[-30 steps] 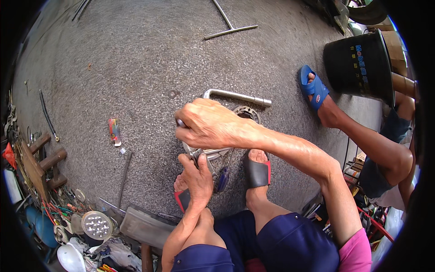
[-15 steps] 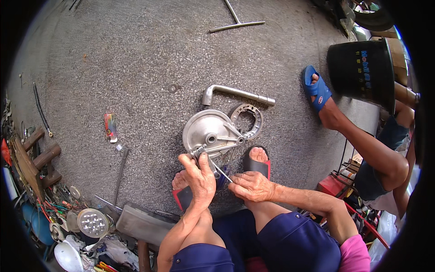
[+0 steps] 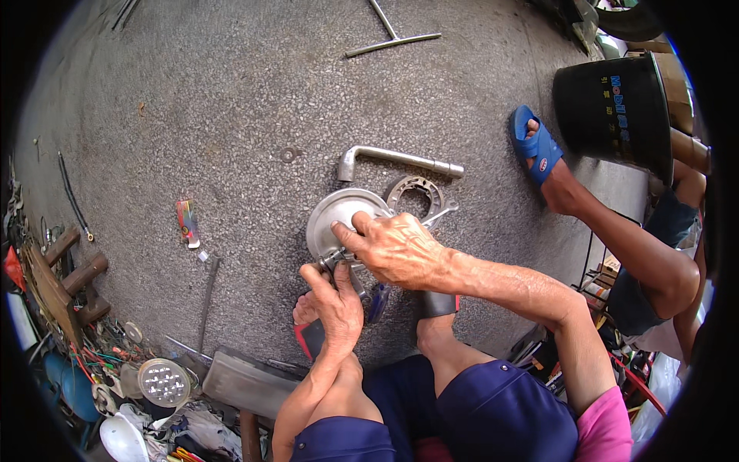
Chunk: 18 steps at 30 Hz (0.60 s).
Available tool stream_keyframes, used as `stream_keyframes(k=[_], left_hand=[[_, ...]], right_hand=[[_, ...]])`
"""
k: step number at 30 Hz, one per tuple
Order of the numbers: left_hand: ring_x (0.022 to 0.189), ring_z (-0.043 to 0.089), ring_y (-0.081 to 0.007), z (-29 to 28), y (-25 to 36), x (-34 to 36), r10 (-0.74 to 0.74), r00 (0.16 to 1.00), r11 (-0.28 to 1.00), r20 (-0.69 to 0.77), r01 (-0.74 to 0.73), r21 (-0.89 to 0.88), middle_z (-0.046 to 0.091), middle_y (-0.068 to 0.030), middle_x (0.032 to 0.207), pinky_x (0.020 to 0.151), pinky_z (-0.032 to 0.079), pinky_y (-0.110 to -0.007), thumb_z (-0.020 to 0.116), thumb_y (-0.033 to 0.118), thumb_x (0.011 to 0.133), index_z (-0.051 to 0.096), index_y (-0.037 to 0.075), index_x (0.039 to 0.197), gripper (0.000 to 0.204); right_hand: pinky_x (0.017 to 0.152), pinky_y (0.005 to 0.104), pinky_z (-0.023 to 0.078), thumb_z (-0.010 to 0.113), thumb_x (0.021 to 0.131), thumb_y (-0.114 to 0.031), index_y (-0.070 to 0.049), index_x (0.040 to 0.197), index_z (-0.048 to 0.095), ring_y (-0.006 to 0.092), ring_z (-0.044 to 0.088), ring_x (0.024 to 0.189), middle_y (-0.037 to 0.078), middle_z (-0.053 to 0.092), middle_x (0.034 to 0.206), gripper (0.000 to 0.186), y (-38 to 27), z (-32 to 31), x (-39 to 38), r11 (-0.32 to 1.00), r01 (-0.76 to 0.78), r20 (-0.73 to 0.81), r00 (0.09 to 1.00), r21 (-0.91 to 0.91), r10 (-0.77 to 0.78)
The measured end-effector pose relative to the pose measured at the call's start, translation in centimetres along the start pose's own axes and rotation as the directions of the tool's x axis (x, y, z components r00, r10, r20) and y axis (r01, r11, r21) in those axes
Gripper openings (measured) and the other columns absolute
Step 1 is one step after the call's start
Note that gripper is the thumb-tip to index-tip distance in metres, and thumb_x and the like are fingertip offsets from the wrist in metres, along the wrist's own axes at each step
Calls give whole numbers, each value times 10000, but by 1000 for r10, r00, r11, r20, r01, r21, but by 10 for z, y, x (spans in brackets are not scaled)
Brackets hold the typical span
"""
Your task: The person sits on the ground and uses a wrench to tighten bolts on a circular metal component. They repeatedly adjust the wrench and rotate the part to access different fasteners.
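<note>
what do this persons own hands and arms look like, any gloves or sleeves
The left hand and right hand are both ungloved, and no watch or band shows at either wrist. The right arm is uncovered up past the elbow, where a bright pink sleeve begins. The left forearm is bare too; no sleeve shows there.

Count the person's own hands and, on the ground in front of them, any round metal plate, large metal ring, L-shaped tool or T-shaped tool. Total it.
Own hands: 2, left hand and right hand
Round metal plate: 1
Large metal ring: 1
L-shaped tool: 1
T-shaped tool: 1
Total: 6
</note>
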<state>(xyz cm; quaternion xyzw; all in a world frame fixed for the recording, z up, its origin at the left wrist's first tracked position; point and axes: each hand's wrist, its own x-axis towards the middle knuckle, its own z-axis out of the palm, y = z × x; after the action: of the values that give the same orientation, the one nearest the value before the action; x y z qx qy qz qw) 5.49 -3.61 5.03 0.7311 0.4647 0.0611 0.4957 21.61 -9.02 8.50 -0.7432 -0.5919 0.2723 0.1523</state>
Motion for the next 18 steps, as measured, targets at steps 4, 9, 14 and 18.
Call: stream_keyframes(k=[4,9,14,18], left_hand=[[641,576,-185,-2,1,-1,-12,1000,1000,5,12,14,599,-117,714,599,445,-340,535,240,1037,356,14,1004,291],[621,571,-189,-1,-2,-1,6,1000,1000,-2,-6,1,598,-118,711,581,442,-340,533,249,1039,356,9,1010,300],[620,563,-187,0,-7,-1,-6,1000,997,-1,5,-78,586,-112,707,576,433,-338,527,266,1043,355,8,1011,312],[617,544,-181,1,-6,-2,-11,1000,997,4,11,-79,569,-110,705,572,427,-339,524,264,1045,351,12,1009,308]], right_hand=[[504,398,527,660,781,-115,-11,1176,577,244,647,660,94,567,849,417,6,24,9,990,112,72,992,-86,-106],[556,408,537,647,782,-148,-35,1011,618,261,664,700,94,601,837,257,9,29,10,984,177,61,983,-33,-175],[599,418,545,634,786,-179,-48,892,647,274,678,742,88,622,827,169,12,30,14,972,235,31,971,21,-236],[582,412,551,640,806,-172,-13,978,617,275,679,747,100,607,863,236,14,40,4,959,271,0,962,-80,-272]])
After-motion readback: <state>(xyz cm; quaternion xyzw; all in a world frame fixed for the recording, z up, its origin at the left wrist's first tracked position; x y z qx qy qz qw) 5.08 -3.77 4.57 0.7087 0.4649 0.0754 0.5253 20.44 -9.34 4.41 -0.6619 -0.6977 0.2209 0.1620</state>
